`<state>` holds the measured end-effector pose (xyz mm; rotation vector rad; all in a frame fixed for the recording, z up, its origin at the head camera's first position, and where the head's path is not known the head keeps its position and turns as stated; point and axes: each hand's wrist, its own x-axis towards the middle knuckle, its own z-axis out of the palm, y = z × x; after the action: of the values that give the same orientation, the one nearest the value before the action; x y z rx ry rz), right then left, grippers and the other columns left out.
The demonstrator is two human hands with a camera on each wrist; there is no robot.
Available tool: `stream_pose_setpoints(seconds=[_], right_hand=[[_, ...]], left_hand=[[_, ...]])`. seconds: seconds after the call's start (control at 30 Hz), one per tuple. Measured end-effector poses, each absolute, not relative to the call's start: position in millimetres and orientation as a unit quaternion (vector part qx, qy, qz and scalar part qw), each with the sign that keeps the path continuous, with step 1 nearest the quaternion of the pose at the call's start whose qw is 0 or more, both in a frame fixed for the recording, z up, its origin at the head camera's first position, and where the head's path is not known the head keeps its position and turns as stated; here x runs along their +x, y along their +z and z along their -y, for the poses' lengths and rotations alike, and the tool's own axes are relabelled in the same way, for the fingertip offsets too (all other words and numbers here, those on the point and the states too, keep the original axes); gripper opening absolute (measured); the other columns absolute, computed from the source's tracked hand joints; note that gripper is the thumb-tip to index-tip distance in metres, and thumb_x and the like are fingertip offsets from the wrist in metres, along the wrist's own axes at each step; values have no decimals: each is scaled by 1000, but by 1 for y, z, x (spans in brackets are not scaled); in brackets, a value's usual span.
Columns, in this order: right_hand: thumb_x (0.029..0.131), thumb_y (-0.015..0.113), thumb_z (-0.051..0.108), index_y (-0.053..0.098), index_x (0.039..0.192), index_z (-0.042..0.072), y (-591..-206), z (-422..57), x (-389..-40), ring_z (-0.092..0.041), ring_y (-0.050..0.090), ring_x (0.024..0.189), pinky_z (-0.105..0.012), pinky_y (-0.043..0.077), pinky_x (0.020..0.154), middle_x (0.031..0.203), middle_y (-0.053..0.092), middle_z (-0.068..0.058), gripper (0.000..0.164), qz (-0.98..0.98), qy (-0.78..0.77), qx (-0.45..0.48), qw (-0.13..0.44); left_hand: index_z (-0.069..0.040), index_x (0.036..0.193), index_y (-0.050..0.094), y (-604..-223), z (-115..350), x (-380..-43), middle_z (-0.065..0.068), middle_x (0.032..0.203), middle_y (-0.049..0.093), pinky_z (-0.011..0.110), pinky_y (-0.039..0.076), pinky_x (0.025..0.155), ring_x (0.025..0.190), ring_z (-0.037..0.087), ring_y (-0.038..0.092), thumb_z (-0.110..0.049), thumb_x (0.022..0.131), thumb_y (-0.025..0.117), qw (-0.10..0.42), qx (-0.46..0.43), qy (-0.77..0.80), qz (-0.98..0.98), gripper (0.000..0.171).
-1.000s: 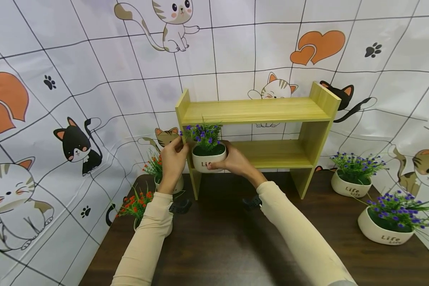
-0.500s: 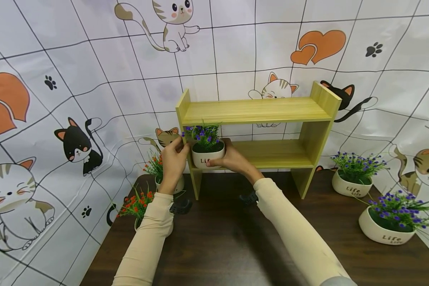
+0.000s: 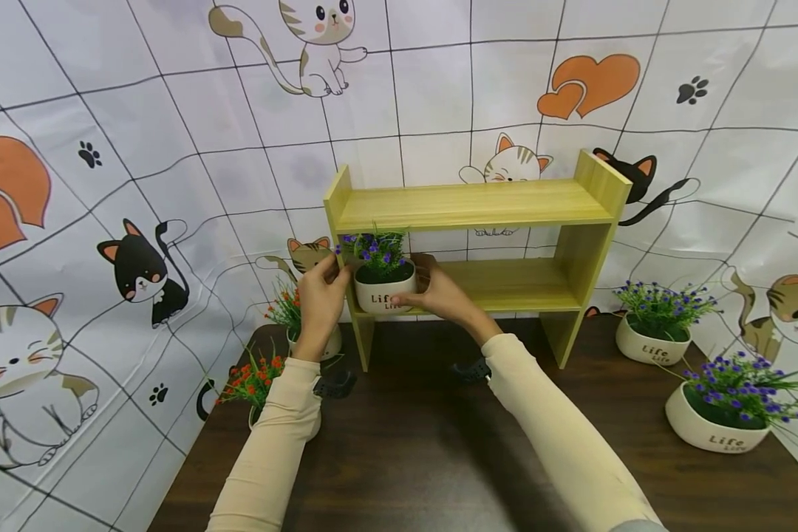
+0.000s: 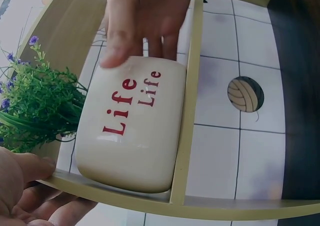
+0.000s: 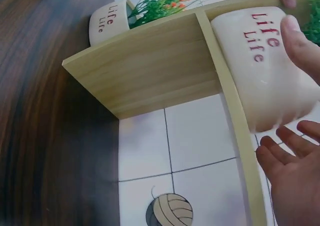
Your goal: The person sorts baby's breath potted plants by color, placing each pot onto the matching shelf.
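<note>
A white oval flowerpot point(image 3: 375, 295) with purple artificial flowers and red "Life" lettering stands at the left end of the lower board of a wooden shelf point(image 3: 485, 207). My left hand point(image 3: 324, 299) pinches the shelf's left side panel; in the left wrist view its thumb lies inside the panel and its fingers outside. Around the pot's right end is my right hand point(image 3: 445, 299), thumb over the front face. The right wrist view shows that hand's fingers point(image 5: 287, 151) loosely spread, with a gap to the pot point(image 5: 260, 71).
Left of the shelf, two pots of orange-red flowers, a rear one point(image 3: 332, 343) and a front one point(image 3: 311, 428), stand on the dark table point(image 3: 399, 458). On the right are two purple-flowered pots, one behind point(image 3: 652, 349) and one in front point(image 3: 714, 436). A cat-patterned wall covering point(image 3: 439, 89) rises behind.
The flowerpot has moved slightly back and left onto the lower board. My right hand's fingers have loosened away from its right end. The left hand stays on the side panel.
</note>
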<state>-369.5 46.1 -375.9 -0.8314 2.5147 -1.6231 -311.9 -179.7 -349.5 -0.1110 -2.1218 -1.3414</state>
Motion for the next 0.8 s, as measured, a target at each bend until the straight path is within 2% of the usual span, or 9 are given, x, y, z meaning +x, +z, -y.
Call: stream_pose_setpoints(seconds=[0.07, 0.17, 0.3, 0.43, 0.53, 0.63, 0.73, 0.8], right_hand=[[92, 87, 23, 31, 165, 3, -373, -53, -366, -45, 44, 152, -56, 41, 123, 167, 40, -22, 94, -812, -522, -261, 4], [94, 85, 25, 44, 159, 5, -367, -65, -361, -43, 52, 147, -57, 44, 120, 158, 52, -21, 79, -816, -521, -249, -27], [98, 81, 26, 61, 145, 9, -361, -85, -354, -37, 66, 129, -54, 54, 109, 140, 66, -18, 54, -816, -522, -237, -75], [101, 77, 21, 71, 131, 7, -355, -107, -345, -31, 73, 108, -45, 60, 96, 121, 75, -16, 35, -818, -505, -245, -125], [102, 75, 16, 74, 124, 4, -351, -124, -337, -30, 73, 95, -32, 59, 82, 111, 78, -16, 26, -819, -489, -257, -156], [102, 74, 14, 77, 117, 4, -348, -144, -329, -32, 72, 86, -23, 54, 70, 103, 79, -15, 18, -820, -479, -260, -174], [103, 73, 14, 79, 112, 4, -347, -163, -320, -30, 71, 81, -19, 50, 64, 97, 79, -14, 14, -825, -466, -259, -189], [103, 73, 14, 80, 110, 5, -347, -177, -314, -23, 70, 78, -19, 50, 63, 94, 79, -13, 13, -830, -453, -253, -202]], left_hand=[[2, 134, 72, -350, 180, -312, 26, 123, 76, 52, 62, 95, 114, 37, 77, -10, 104, 68, 308, -42, -508, 803, 32], [2, 134, 72, -350, 180, -313, 25, 123, 76, 50, 63, 93, 113, 36, 77, -11, 104, 68, 309, -42, -507, 803, 33], [2, 135, 72, -349, 179, -312, 25, 123, 76, 50, 63, 92, 113, 36, 77, -11, 105, 67, 309, -44, -507, 803, 33], [2, 140, 68, -349, 179, -312, 27, 127, 74, 52, 62, 95, 116, 38, 76, -9, 105, 66, 305, -44, -513, 801, 37], [2, 141, 67, -350, 179, -312, 27, 128, 74, 53, 61, 97, 117, 38, 75, -9, 105, 66, 305, -45, -515, 800, 38], [2, 140, 68, -350, 180, -313, 27, 127, 74, 52, 61, 97, 117, 37, 75, -10, 105, 66, 304, -46, -515, 800, 37], [2, 141, 67, -351, 180, -312, 27, 128, 73, 51, 61, 98, 118, 37, 75, -10, 105, 66, 301, -45, -514, 802, 37], [2, 141, 67, -351, 180, -312, 27, 129, 74, 51, 61, 98, 118, 37, 75, -10, 106, 66, 298, -43, -513, 803, 38]])
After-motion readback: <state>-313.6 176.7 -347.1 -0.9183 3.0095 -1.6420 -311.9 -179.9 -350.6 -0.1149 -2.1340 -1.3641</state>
